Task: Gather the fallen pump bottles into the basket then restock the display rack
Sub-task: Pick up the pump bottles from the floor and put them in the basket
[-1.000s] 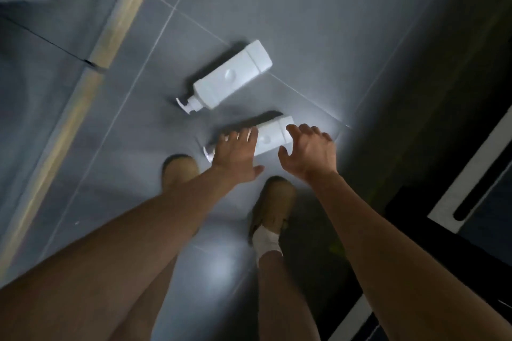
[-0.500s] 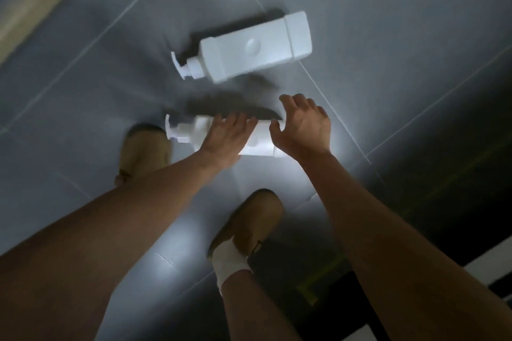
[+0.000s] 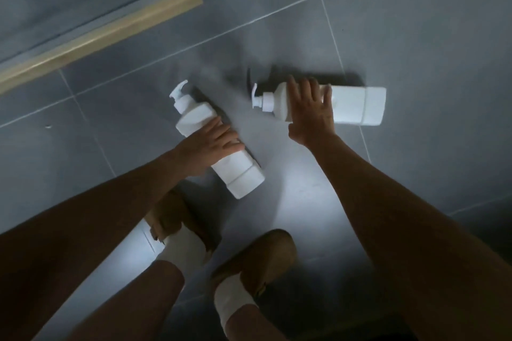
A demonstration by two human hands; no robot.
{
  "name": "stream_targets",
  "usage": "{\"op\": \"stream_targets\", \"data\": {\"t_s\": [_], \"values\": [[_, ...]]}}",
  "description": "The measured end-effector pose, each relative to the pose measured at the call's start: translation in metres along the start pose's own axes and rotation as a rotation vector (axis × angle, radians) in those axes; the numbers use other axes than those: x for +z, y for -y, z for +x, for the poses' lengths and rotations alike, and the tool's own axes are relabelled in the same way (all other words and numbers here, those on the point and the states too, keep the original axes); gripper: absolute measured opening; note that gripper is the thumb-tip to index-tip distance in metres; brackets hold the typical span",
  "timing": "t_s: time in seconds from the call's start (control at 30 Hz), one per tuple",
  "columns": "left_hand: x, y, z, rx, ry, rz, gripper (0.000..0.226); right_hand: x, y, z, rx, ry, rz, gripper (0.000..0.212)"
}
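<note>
Above the brown shoes at lower centre, the left hand lies across the near pump bottle, fingers together; whether it grips, I cannot tell. The right hand rests flat, fingers spread wide, on the far pump bottle right of centre. Both bottles lie on the grey tiled floor, apart. A wooden strip crosses the upper left; bare tile stretches right.
</note>
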State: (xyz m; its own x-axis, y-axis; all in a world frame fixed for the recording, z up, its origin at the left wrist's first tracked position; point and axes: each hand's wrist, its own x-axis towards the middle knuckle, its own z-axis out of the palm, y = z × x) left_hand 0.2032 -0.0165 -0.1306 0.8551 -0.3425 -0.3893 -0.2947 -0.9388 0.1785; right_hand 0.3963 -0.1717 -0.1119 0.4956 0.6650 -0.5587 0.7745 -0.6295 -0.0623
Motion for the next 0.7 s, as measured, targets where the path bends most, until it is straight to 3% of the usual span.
{"op": "stream_targets", "data": {"t_s": [0.1, 0.2, 0.33, 0.4, 0.47, 0.57, 0.7], "values": [[0.007, -0.007, -0.006, -0.129, -0.031, -0.162, 0.082, 0.001, -0.004, 0.013, -0.027, 0.003, -0.065, 0.093], [0.001, -0.014, -0.009, -0.404, -0.071, -0.304, 0.06, -0.003, -0.003, 0.016, -0.056, 0.001, -0.061, 0.084], [-0.011, -0.029, 0.002, -1.026, -0.151, -0.53, 0.078, -0.006, 0.012, 0.008, -0.05, -0.024, -0.021, 0.071], [-0.023, -0.027, 0.012, -1.419, -0.151, -0.889, 0.1, -0.011, 0.022, 0.008, 0.002, -0.039, 0.038, 0.069], [-0.03, -0.019, 0.023, -1.671, -0.234, -1.233, 0.11, -0.016, 0.032, 0.008, 0.03, -0.037, 0.088, 0.071], [-0.029, -0.008, 0.033, -1.81, -0.274, -1.396, 0.099, -0.016, 0.042, 0.007, 0.016, -0.029, 0.112, 0.073], [-0.023, -0.003, 0.027, -1.719, -0.207, -1.346, 0.085, -0.018, 0.051, 0.007, -0.002, -0.019, 0.115, 0.074]]}}
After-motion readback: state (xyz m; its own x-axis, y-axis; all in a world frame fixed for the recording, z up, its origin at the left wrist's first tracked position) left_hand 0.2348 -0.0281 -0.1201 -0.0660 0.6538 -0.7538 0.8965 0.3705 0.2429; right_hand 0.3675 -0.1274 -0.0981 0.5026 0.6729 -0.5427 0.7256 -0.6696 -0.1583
